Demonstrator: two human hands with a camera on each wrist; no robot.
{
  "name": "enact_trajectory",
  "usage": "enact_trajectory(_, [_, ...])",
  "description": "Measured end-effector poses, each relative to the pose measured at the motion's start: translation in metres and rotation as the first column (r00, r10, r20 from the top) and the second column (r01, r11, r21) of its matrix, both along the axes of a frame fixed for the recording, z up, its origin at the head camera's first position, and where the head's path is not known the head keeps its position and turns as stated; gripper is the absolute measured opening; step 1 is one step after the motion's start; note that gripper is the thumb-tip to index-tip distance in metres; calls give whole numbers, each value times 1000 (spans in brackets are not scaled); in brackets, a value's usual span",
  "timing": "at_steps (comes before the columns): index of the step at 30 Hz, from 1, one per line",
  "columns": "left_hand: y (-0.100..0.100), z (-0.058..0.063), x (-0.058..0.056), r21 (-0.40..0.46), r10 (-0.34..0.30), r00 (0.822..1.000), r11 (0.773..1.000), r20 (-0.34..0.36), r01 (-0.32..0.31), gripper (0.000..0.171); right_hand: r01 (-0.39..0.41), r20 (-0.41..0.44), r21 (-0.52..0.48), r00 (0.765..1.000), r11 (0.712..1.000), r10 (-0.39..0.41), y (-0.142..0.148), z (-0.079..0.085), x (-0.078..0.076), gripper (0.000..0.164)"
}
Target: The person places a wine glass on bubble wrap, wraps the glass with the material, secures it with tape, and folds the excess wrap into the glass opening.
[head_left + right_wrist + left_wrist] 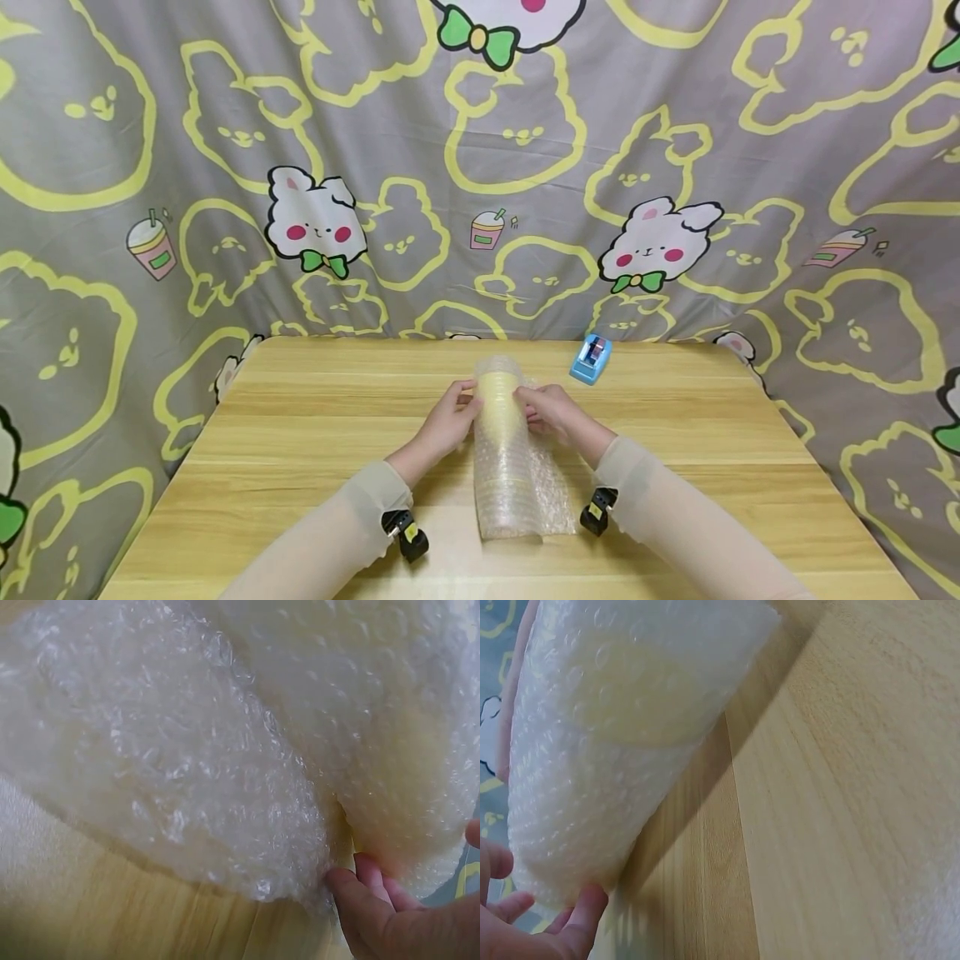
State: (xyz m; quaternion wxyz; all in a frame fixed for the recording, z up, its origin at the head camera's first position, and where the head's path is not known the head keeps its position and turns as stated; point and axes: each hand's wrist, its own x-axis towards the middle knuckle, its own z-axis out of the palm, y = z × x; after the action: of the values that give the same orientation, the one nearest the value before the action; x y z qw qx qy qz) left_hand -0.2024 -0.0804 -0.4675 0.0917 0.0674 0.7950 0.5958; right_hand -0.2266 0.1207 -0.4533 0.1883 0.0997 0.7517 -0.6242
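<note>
A roll of clear bubble wrap [504, 492] lies lengthwise on the wooden table, wrapped round something pale yellow [498, 400] that shows through its far half. At the roll's left side, toward the far end, my left hand [455, 414] grips it, thumb on the near side [585, 915]. Across from it, my right hand [551, 408] holds the right side, where a loose flap of bubble wrap [172, 765] comes off the roll. In the right wrist view its thumb and fingers pinch close to the flap's far corner. The wrapped thing's kind is hidden by the layers.
A blue tape dispenser [591, 360] stands near the table's back edge, right of the roll. Behind the table [315, 400] hangs a grey curtain [420, 108] with cartoon animals. Small black cameras sit on both wrists.
</note>
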Motion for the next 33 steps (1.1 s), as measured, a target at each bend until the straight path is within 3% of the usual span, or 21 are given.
enact_trajectory(13, [1, -2, -2, 29, -3, 1000, 1000, -18, 4, 42, -34, 21, -33, 999, 999, 34, -1, 0, -1, 14])
enact_trajectory(24, [0, -1, -4, 8, -26, 998, 1000, -51, 26, 44, -103, -1, 64, 995, 993, 104, 0, -1, 0, 14])
enact_trajectory(33, [1, -1, -4, -24, -36, 994, 999, -107, 33, 44, -139, 22, 64, 990, 988, 138, -1, -2, -2, 20])
